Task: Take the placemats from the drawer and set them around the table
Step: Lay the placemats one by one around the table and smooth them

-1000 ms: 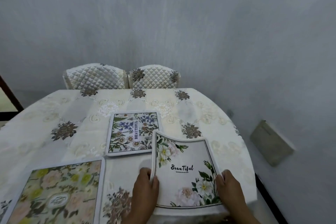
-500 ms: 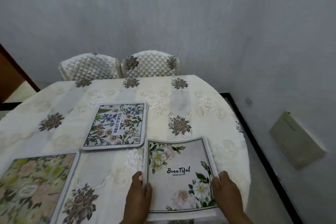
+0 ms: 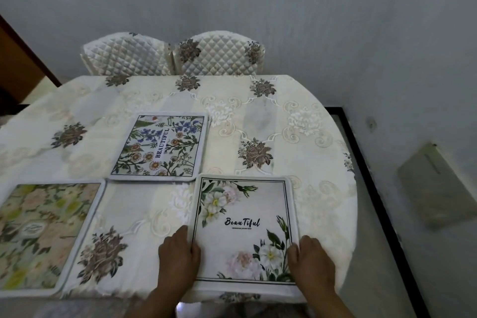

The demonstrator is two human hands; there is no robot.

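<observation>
Three placemats lie on the table (image 3: 304, 100), which is covered by a cream cloth with brown flowers. The white mat (image 3: 245, 230), printed "BeauTiful", lies flat at the near right, its near edge at the table's near edge and its right edge close to the rounded right rim. The blue-flower mat (image 3: 161, 146) sits further in, near the middle, its near right corner just beside the white mat's far left corner. The yellow mat (image 3: 44, 235) lies at the near left, cut off by the picture's left edge. Bare cloth stays open between the yellow and white mats, and across the whole far half up to the two quilted chairs (image 3: 170, 55) at the far edge. Right of the table, a dark strip runs along the floor by the grey wall.

The left hand (image 3: 178, 258) lies flat, fingers loosely together, gripping nothing, touching the white mat's left edge. The right hand (image 3: 311, 258) rests likewise, open and flat, on the mat's near right corner.
</observation>
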